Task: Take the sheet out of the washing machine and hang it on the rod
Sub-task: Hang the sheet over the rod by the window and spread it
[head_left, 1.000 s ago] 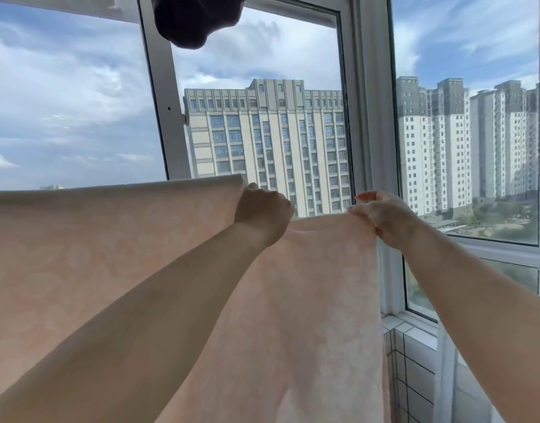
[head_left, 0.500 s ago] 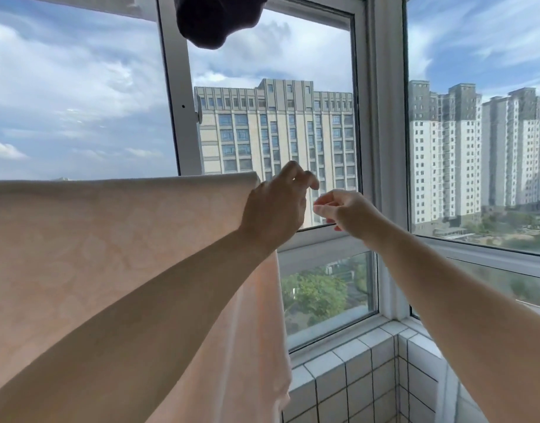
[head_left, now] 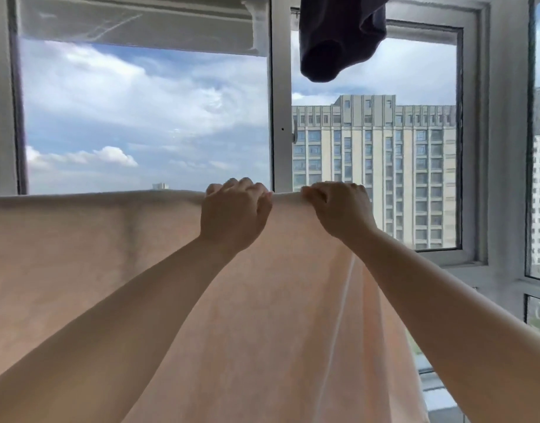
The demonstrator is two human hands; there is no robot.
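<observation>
While both arms reach up and forward from the bottom corners of the view, the 2 hands sit side by side on the top fold of the sheet (head_left: 109, 254). That peach-pink sheet is draped over a horizontal line that runs across the middle of the view from the left edge; the rod itself is hidden under the cloth. On the left the sheet hangs flat and broad, and below the hands it falls in long soft folds toward the bottom edge.

With its fingers curled over the fold, the left hand (head_left: 233, 213) grips the cloth at the top. Just to its right, with a short stretch of the fold showing between them, the right hand (head_left: 342, 212) grips the same edge, fingers bent over it, close to where the sheet ends on the right.

Behind the sheet stands a white-framed window (head_left: 279, 117) with blue sky and clouds. Through the right pane a tall beige building (head_left: 384, 166) shows. Above the hands, near the top edge, a dark garment (head_left: 339, 35) hangs down, well apart from the sheet.
</observation>
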